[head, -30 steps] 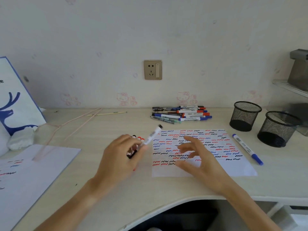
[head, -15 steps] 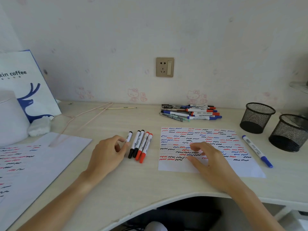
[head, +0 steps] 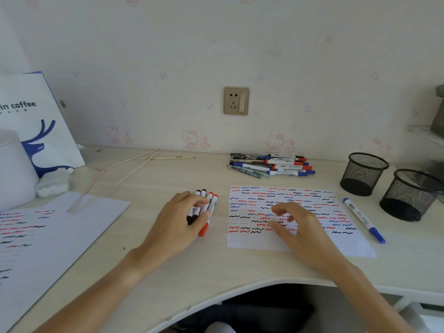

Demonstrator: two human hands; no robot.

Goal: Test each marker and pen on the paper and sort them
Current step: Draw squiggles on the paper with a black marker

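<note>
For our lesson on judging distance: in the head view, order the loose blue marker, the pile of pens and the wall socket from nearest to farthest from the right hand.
From the right hand:
1. Loose blue marker, on the desk right of the paper.
2. Pile of pens, at the back of the desk.
3. Wall socket, up on the wall behind.

A pale wooden desk (head: pixel 149 255) fills the lower frame. On it: a scribbled paper (head: pixel 300 246) at centre, a marker pile (head: pixel 271 165) above it, a blue marker (head: pixel 364 219) and two mesh cups (head: pixel 364 174) at right, another sheet (head: pixel 48 239) lower left.
</note>
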